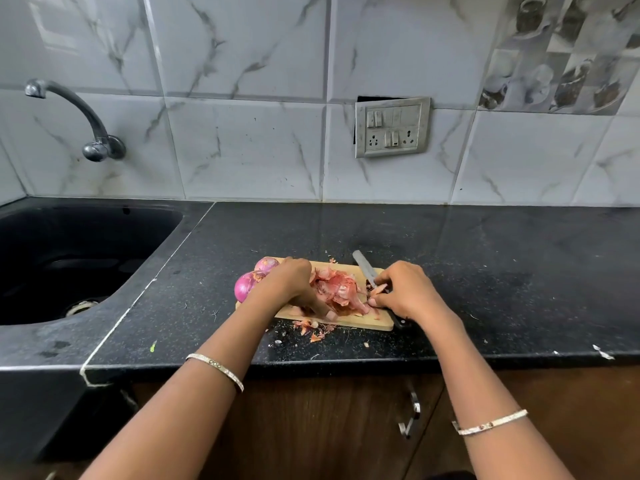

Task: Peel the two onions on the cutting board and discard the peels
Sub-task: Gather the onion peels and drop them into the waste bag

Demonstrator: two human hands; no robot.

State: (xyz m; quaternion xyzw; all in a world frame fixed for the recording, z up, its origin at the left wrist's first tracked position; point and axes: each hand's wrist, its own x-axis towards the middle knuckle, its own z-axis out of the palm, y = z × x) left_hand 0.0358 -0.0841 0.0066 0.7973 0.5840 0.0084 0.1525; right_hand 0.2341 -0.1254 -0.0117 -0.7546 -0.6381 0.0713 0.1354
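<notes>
Two peeled purple onions (pixel 246 286) sit touching at the left end of our cutting board (pixel 367 323), partly behind our left hand (pixel 297 288), whose straight fingers press against the peel heap (pixel 341 289) mid-board. Our right hand (pixel 403 291) pinches a peel scrap (pixel 380 289) beside the knife (pixel 363 266) lying along the board's right edge. More scraps (pixel 311 329) lie on the black counter (pixel 485 271).

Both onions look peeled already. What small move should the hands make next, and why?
Probably press the two hands together and scoop up the peels: the left hand and right hand flank the pile on the cutting board, and both onions lie peeled at its left end.
</notes>
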